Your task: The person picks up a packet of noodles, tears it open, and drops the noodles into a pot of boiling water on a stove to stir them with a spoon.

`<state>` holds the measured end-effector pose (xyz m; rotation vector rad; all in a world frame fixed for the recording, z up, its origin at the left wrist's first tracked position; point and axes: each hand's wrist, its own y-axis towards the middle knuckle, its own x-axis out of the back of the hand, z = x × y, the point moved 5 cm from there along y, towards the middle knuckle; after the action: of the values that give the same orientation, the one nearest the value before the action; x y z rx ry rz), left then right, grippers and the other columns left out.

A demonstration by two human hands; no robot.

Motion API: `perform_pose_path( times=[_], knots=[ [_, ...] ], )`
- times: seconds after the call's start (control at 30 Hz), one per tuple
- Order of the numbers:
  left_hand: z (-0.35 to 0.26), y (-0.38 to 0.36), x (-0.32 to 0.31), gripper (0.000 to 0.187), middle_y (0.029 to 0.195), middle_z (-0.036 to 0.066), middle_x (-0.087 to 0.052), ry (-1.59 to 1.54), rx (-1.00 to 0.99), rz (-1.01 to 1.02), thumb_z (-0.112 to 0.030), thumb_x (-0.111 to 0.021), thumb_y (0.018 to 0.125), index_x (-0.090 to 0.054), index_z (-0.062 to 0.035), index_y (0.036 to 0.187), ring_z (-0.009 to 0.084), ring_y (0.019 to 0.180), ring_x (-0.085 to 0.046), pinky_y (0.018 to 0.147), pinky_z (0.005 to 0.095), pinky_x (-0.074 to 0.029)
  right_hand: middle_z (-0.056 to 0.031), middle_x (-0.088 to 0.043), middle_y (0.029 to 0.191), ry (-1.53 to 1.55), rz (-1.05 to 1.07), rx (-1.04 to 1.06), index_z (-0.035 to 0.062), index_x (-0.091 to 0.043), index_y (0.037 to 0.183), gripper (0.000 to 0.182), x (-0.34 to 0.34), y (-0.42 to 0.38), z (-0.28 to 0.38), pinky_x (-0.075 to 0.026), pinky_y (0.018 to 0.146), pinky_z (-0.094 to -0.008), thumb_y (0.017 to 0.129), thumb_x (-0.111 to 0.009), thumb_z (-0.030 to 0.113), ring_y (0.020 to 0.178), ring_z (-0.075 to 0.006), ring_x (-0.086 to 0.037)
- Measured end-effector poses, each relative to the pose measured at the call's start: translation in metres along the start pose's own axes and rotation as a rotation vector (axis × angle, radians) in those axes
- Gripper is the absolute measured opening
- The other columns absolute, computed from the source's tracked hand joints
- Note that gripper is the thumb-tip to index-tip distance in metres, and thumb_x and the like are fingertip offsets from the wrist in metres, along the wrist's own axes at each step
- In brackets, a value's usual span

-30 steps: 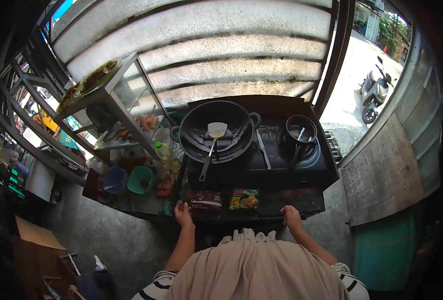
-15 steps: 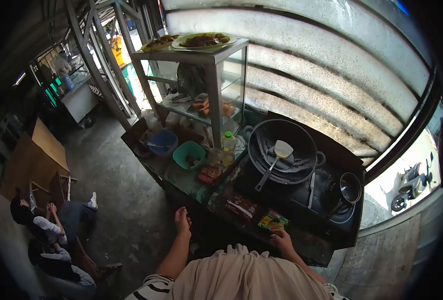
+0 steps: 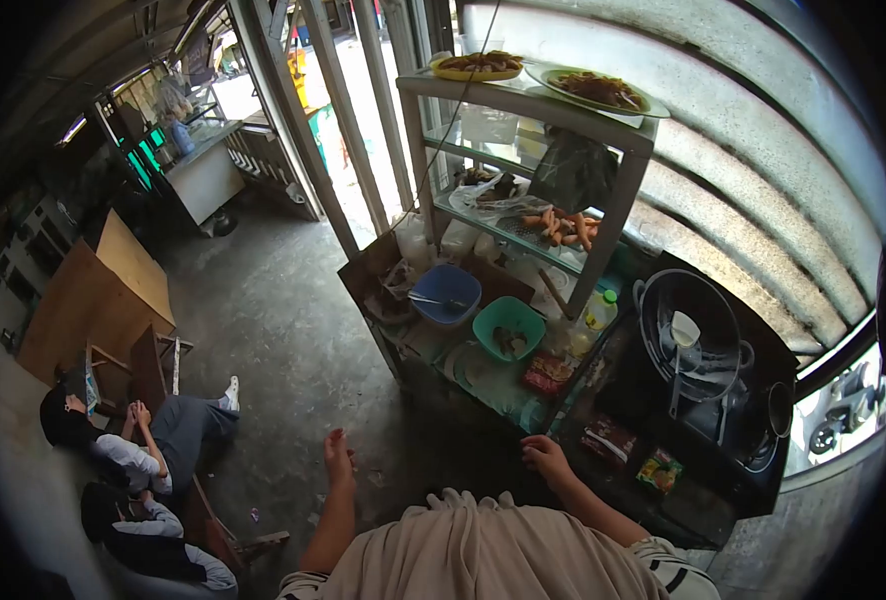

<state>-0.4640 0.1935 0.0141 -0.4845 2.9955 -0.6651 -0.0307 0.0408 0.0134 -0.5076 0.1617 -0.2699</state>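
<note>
My left hand [image 3: 340, 458] hangs in the air over the concrete floor, away from the counter. Its fingers are loosely bent and apart, with nothing in them. At the counter's front edge is my right hand [image 3: 545, 460], empty, fingers slightly curled and apart. Closest to it are a red-brown packet [image 3: 608, 438] and a red packet [image 3: 551, 370]. A green-and-yellow packet [image 3: 660, 470] lies farther right on the counter. Behind these, a dark wok [image 3: 708, 370] sits on the stove, with a white-bowled ladle [image 3: 684, 330] resting in it.
A green bowl [image 3: 509, 330], a blue bowl [image 3: 445, 296] and a green-capped bottle [image 3: 600, 310] stand on the counter. A glass display case [image 3: 523, 95] holds food, with two plates of food on top. Two people [image 3: 153, 450] sit at the left by wooden furniture.
My view has swung left, so the counter now appears farther right. My right hand has moved from the green-and-yellow packet toward the counter's left part; the packet stays on the counter.
</note>
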Motion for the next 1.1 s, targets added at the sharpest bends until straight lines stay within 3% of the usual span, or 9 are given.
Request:
perform_pose_path(
  times=[0.23,0.4,0.6,0.73,0.8,0.93,1.0,1.03,1.1],
  knots=[
    [-0.053,0.059,0.004,0.026,0.108,-0.005,-0.055,0.02,0.012,0.076,-0.026,-0.055,0.094,-0.055,-0.0186,0.119,0.0089,0.075,-0.049,0.057,0.0224,-0.038,-0.0023,-0.06,0.1,0.109,-0.112,-0.052,0.0098,-0.061,0.113,0.025,-0.052,0.038,0.033,-0.047,0.072,-0.0286,0.089,-0.06,0.016,0.085,-0.0131,-0.059],
    [-0.046,0.108,-0.058,0.029,0.113,-0.004,-0.055,0.017,0.074,0.256,-0.029,-0.055,0.094,-0.055,-0.018,0.12,0.0096,0.076,-0.05,0.059,0.0228,-0.039,-0.0019,-0.059,0.1,0.032,-0.237,-0.05,0.0098,-0.059,0.112,0.025,-0.025,0.075,0.052,-0.047,0.07,-0.0299,0.088,-0.06,0.017,0.086,-0.0132,-0.058],
    [-0.088,0.15,-0.132,0.032,0.123,-0.005,-0.056,0.231,0.14,0.561,-0.033,-0.056,0.094,-0.055,-0.0203,0.123,0.0099,0.08,-0.054,0.061,0.0227,-0.04,-0.0026,-0.061,0.093,-0.018,-0.264,0.067,0.0085,-0.06,0.112,0.025,-0.031,0.145,0.102,-0.046,0.062,-0.0269,0.088,-0.059,0.013,0.072,-0.0118,-0.058],
    [-0.107,0.212,-0.152,0.038,0.129,-0.004,-0.054,0.187,0.216,0.535,-0.034,-0.056,0.093,-0.052,-0.0194,0.128,0.0149,0.088,-0.056,0.068,0.0268,-0.042,-0.004,-0.063,0.089,-0.189,-0.243,0.169,0.0071,-0.063,0.11,0.023,-0.056,0.2,0.166,-0.046,0.061,-0.0267,0.088,-0.06,0.013,0.07,-0.0116,-0.059],
    [-0.105,0.247,-0.161,0.041,0.13,-0.002,-0.053,0.128,0.228,0.48,-0.034,-0.057,0.092,-0.051,-0.0187,0.129,0.0182,0.092,-0.055,0.071,0.0298,-0.042,-0.0054,-0.063,0.089,-0.31,-0.086,0.276,0.0071,-0.064,0.108,0.023,-0.082,0.234,0.187,-0.047,0.064,-0.0276,0.087,-0.061,0.014,0.071,-0.013,-0.06],
    [-0.106,0.302,-0.184,0.042,0.128,0.0,-0.055,0.119,0.257,0.47,-0.032,-0.056,0.092,-0.05,-0.0167,0.131,0.0184,0.097,-0.057,0.075,0.032,-0.044,-0.0084,-0.064,0.087,-0.52,0.029,0.384,0.0082,-0.067,0.105,0.022,-0.159,0.288,0.249,-0.049,0.072,-0.03,0.085,-0.062,0.014,0.074,-0.0152,-0.061],
    [-0.116,0.331,-0.205,0.047,0.121,0.005,-0.06,0.304,-0.001,0.601,-0.029,-0.057,0.091,-0.048,-0.0139,0.135,0.0225,0.099,-0.061,0.081,0.0373,-0.047,-0.0089,-0.063,0.09,-0.621,0.002,0.583,0.0076,-0.067,0.104,0.022,-0.199,0.306,0.28,-0.049,0.072,-0.0308,0.083,-0.062,0.013,0.076,-0.0183,-0.062],
    [-0.113,0.347,-0.215,0.047,0.121,0.005,-0.06,0.311,0.003,0.612,-0.029,-0.057,0.091,-0.048,-0.0139,0.135,0.0225,0.099,-0.061,0.081,0.0373,-0.047,-0.0089,-0.063,0.09,-0.617,-0.01,0.576,0.0076,-0.067,0.104,0.022,-0.217,0.315,0.292,-0.049,0.072,-0.0308,0.083,-0.062,0.013,0.076,-0.0183,-0.062],
    [-0.135,0.367,-0.239,0.059,0.109,0.012,-0.063,0.681,-0.675,0.622,-0.024,-0.062,0.086,-0.041,-0.0131,0.14,0.0293,0.095,-0.063,0.084,0.04,-0.05,-0.0097,-0.061,0.094,-0.67,-0.116,0.591,0.0081,-0.067,0.103,0.023,-0.248,0.33,0.313,-0.05,0.072,-0.0333,0.082,-0.061,0.012,0.079,-0.0244,-0.063]
  ],
)
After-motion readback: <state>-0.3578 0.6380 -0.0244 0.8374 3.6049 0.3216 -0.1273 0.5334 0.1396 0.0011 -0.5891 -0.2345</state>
